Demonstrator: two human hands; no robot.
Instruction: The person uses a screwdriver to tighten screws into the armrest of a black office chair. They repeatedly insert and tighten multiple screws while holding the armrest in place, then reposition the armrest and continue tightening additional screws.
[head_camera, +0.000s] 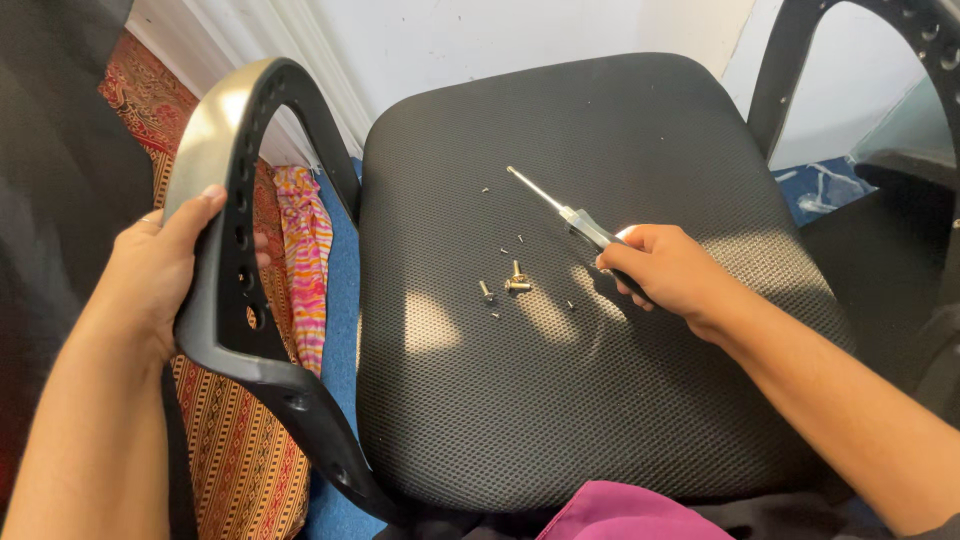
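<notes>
My left hand (160, 265) grips the black plastic armrest (232, 200) on the left side of a black mesh chair seat (600, 400). My right hand (665, 272) rests on the seat and holds a screwdriver (560, 208) by its handle, the metal shaft pointing up and to the left. Several small brass-coloured screws (512, 283) lie loose on the seat just left of my right hand.
A second black armrest (800, 40) rises at the upper right. A patterned red and orange cloth (300, 260) and blue floor (340, 240) lie left of the seat. White wall stands behind. Pink fabric (620, 515) shows at the bottom edge.
</notes>
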